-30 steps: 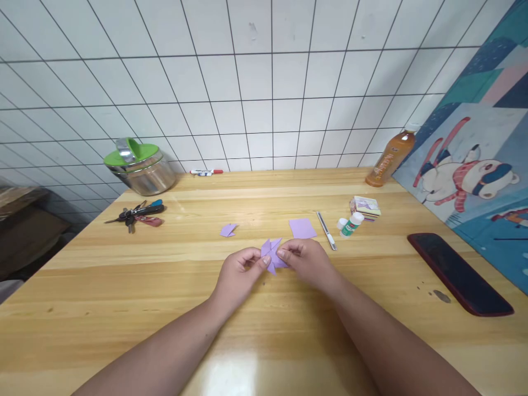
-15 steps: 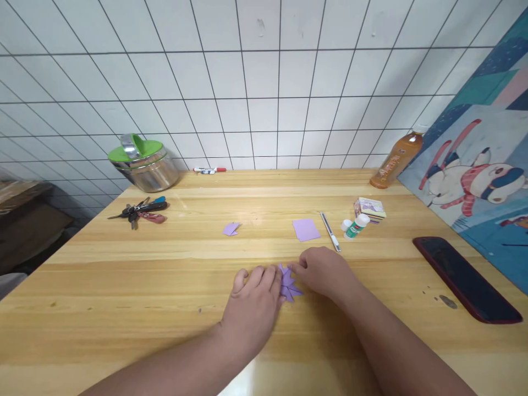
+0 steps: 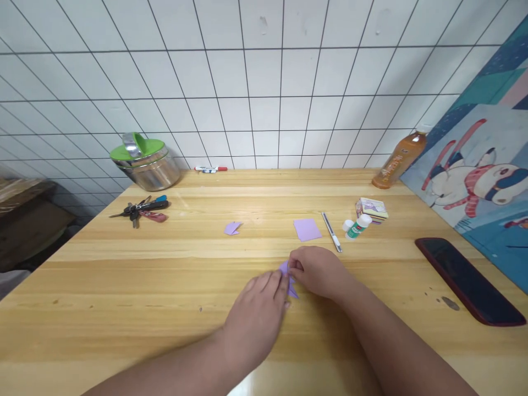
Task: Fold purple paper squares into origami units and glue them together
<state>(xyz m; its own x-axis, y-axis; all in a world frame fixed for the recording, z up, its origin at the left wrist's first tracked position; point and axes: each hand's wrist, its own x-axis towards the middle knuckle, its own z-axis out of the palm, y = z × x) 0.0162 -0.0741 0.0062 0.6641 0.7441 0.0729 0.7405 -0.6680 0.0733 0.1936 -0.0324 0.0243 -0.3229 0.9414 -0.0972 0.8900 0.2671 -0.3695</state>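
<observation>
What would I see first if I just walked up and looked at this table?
Two hands in the middle of the wooden table: the left hand lies flat on a folded purple paper shape and the right hand pinches its edge. Behind them lies a flat purple paper square, and a shiny pot with a green lid stands far left.

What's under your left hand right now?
The left hand lies flat on a folded purple paper piece; only its points show beside the right hand, on the wooden table. The rest is covered.

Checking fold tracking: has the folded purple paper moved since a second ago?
Yes. The folded purple paper dropped from held up near the flat purple square to the table, toward the person, pressed under both hands.
</observation>
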